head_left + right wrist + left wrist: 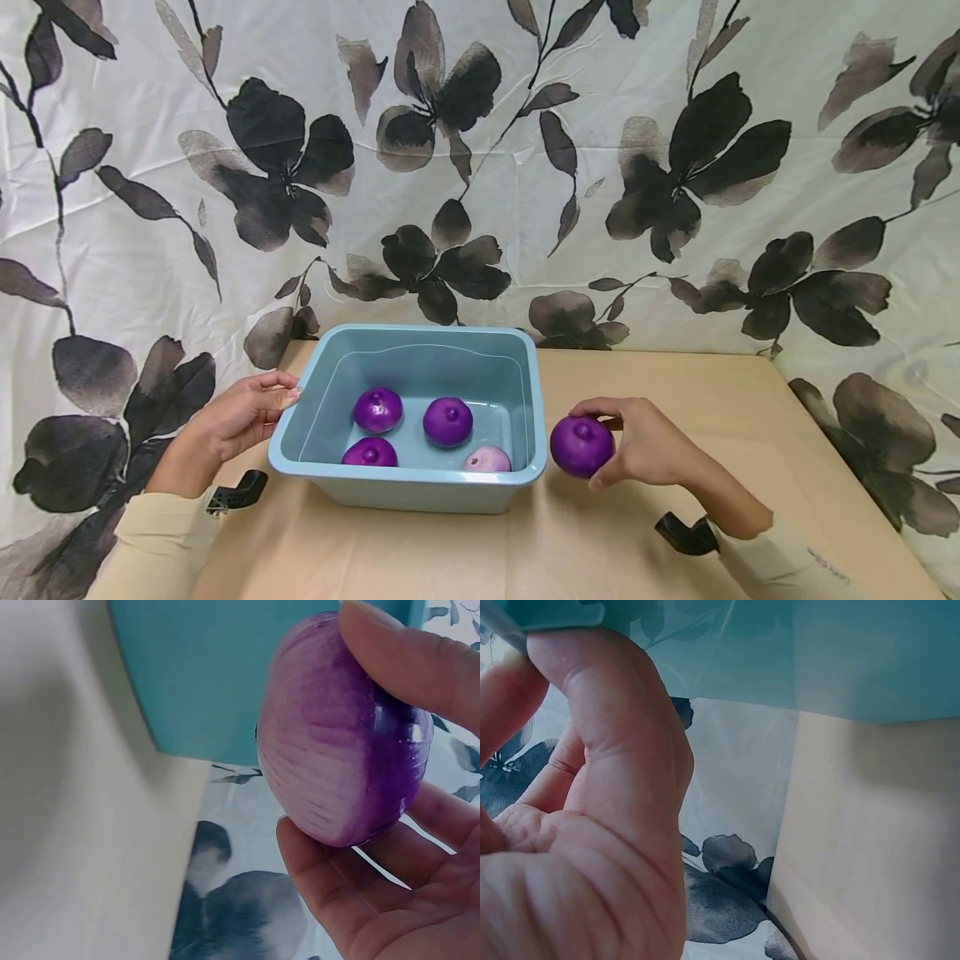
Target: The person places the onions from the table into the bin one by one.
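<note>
Basin point(420, 479): smooth blue plastic, slight sheen. Onion point(581, 446): glossy purple skin. Table point(750, 400): matt wood-look. Backdrop point(600, 167): creased cloth.

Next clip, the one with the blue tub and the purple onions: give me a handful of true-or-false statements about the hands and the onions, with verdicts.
1. The right hand holds a purple onion outside the tub. True.
2. The blue tub holds six onions. False: four show inside it, three deep purple and one pale onion.
3. The left hand touches the tub's rim. True: its fingers meet the left edge.
4. The held onion is already inside the tub. False: it is beside the tub's right wall, above the table.
5. The tub stands on bare floor. False: it sits on the tan table.
</note>
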Available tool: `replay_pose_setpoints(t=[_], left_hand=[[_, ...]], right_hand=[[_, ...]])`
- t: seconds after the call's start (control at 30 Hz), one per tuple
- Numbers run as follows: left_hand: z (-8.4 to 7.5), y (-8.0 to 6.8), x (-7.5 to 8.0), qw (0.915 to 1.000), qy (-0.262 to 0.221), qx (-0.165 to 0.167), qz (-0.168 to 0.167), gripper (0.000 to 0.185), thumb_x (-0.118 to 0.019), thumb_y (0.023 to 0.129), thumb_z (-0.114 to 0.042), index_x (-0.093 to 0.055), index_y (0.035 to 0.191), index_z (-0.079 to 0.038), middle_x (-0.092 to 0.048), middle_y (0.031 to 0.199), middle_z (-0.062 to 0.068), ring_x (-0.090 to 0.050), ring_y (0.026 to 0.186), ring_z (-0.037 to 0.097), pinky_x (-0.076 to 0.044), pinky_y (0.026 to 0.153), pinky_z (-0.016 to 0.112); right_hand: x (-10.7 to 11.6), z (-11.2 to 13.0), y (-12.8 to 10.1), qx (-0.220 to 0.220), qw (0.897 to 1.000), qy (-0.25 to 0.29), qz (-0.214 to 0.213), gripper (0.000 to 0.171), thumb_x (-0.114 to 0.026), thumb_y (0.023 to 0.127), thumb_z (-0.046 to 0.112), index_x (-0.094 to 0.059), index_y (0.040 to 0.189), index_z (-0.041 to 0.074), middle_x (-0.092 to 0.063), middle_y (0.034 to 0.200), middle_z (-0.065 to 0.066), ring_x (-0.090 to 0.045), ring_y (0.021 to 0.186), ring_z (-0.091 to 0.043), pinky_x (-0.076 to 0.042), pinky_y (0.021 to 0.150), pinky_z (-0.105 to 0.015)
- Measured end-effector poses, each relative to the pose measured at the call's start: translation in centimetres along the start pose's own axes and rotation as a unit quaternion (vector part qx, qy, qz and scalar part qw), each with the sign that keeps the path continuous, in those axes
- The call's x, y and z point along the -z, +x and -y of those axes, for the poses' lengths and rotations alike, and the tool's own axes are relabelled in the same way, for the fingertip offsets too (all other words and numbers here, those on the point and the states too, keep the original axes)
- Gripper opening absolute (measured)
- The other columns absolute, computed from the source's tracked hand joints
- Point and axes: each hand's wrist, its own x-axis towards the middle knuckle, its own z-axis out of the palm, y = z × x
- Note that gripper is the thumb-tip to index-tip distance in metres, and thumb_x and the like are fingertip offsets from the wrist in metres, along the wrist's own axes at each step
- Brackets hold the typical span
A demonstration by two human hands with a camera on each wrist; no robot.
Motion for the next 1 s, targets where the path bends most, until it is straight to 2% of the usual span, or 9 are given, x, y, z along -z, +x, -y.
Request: replay_pose_setpoints(t=[0.1,0.33,0.57,0.73,1.0], left_hand=[[0.0,0.0,0.0,1.0000,0.001,0.000,-0.001,0.021,-0.056,0.106,-0.007,-0.071,0.101,-0.021,-0.075,0.093,-0.005,-0.075,0.083,0.009,-0.064,0.077,0.029],[0.0,0.0,0.0,1.0000,0.002,0.000,0.000,0.021,-0.056,0.106,-0.006,-0.070,0.101,-0.021,-0.075,0.093,-0.005,-0.075,0.083,0.008,-0.064,0.077,0.028],[0.0,-0.1,-0.1,1.0000,0.001,0.002,-0.007,0.019,-0.057,0.105,-0.007,-0.070,0.100,-0.021,-0.074,0.093,-0.006,-0.074,0.083,0.008,-0.064,0.077,0.028],[0.1,0.0,0.0,1.0000,0.000,-0.002,-0.001,0.021,-0.056,0.106,-0.006,-0.069,0.101,-0.021,-0.074,0.093,-0.006,-0.074,0.083,0.008,-0.063,0.077,0.027],[0.2,0.1,0.0,0.9999,-0.007,-0.009,0.009,0.021,-0.055,0.106,-0.005,-0.069,0.101,-0.020,-0.073,0.094,-0.006,-0.073,0.084,0.008,-0.063,0.078,0.027]], right_hand=[[0.6,0.6,-0.1,0.001,1.000,0.000,-0.003,0.075,-0.103,0.052,0.021,-0.072,0.121,0.021,-0.075,0.116,0.005,-0.068,0.110,-0.022,-0.057,0.093,-0.042],[1.8,1.7,0.0,0.017,1.000,-0.010,-0.009,0.080,-0.103,0.051,0.022,-0.072,0.124,0.019,-0.075,0.118,0.004,-0.069,0.111,-0.022,-0.058,0.094,-0.038],[3.0,3.1,0.2,0.025,1.000,-0.009,0.001,0.078,-0.102,0.053,0.022,-0.072,0.125,0.019,-0.075,0.120,0.003,-0.069,0.113,-0.023,-0.057,0.094,-0.035],[3.5,4.0,0.5,0.037,0.999,-0.009,0.005,0.078,-0.102,0.054,0.021,-0.071,0.126,0.019,-0.075,0.122,0.001,-0.070,0.114,-0.025,-0.058,0.096,-0.038],[3.7,5.5,1.2,0.053,0.999,0.001,0.008,0.077,-0.101,0.054,0.017,-0.072,0.126,0.017,-0.075,0.121,0.002,-0.070,0.112,-0.021,-0.057,0.098,-0.033]])
